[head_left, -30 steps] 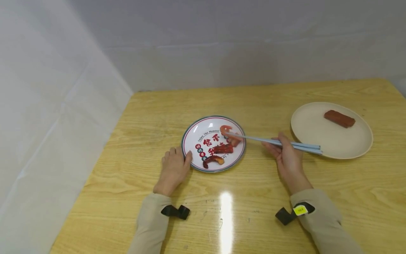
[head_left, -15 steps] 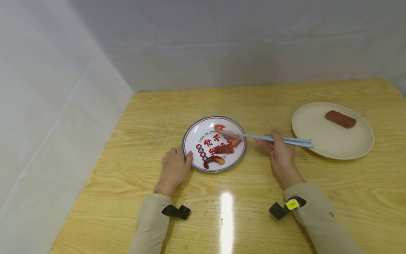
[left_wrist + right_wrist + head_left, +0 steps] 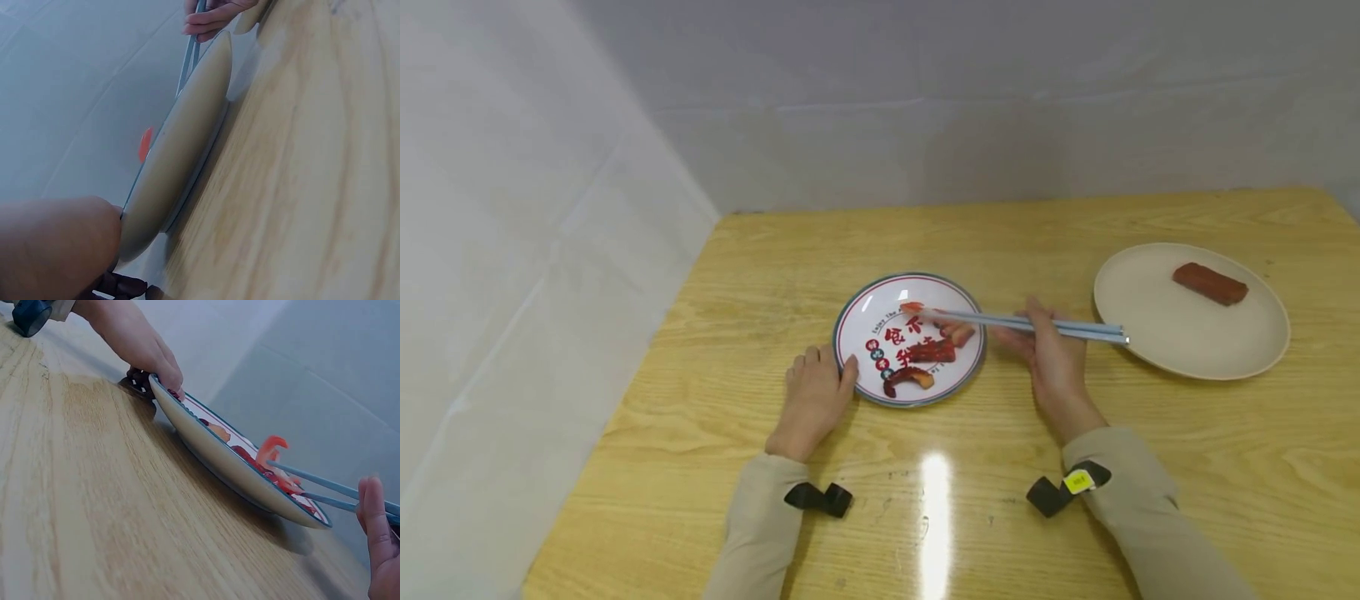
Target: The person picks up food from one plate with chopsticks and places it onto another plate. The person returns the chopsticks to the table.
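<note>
My right hand [image 3: 1056,362] holds a pair of light blue chopsticks [image 3: 1045,325] that point left over a white plate [image 3: 865,308] with a green rim and red lettering. At their tips is an orange shrimp [image 3: 272,449], low over the plate. Below it on the plate lie a pink-and-white slice [image 3: 958,333], a dark red ribbed piece [image 3: 934,351] and a curled brown tentacle piece [image 3: 908,381]. My left hand [image 3: 816,400] grips the plate's left edge, thumb on the rim; its other fingers are partly hidden in the wrist views.
A larger cream plate [image 3: 1187,350] stands to the right, bearing a reddish-brown slab [image 3: 1210,283]. Both stand on a wooden table [image 3: 737,292]. Pale sheeting [image 3: 850,150] hangs behind the table and on its left.
My right hand has moved left with the chopsticks, carrying the shrimp leftward over the white plate. The shrimp's visible outline has changed in the head view. My left hand stays at the rim.
</note>
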Available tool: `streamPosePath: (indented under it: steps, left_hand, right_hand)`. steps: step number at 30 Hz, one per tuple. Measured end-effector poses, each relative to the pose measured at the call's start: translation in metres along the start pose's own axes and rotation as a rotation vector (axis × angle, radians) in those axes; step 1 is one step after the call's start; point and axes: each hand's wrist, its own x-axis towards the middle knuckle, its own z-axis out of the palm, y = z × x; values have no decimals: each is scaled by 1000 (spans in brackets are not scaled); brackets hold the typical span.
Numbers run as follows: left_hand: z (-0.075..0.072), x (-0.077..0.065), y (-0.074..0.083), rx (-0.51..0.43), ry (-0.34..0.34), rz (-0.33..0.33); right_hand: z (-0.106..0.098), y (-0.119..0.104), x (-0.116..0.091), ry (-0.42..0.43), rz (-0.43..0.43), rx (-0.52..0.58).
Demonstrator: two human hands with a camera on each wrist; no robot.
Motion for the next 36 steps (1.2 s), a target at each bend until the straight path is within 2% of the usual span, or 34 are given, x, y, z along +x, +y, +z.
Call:
streamPosePath:
  steps: [7, 14, 19, 23, 27, 34, 36]
  left_hand:
    - [1, 1, -1, -2, 26, 17]
    - [0, 1, 1, -2, 11, 17]
    - [0, 3, 2, 1, 3, 9]
    - [-1, 3, 2, 2, 3, 4]
    - [-2, 2, 2, -4, -10, -1]
    - [-3, 1, 3, -6, -13, 5]
    - [-3, 2, 3, -7, -9, 6]
  right_hand:
    - [-3, -2, -3, -3, -139, -60]
    - [-27, -1, 7, -60, -292, -39]
    - [-29, -16, -6, 19, -292, 48]
    - [-38, -23, -7, 56, -297, 121]
    - [-53, -29, -3, 63, -344, 149]
    - [-71, -51, -9, 158, -452, 89]
    - [-76, -58, -10, 176, -496, 121]
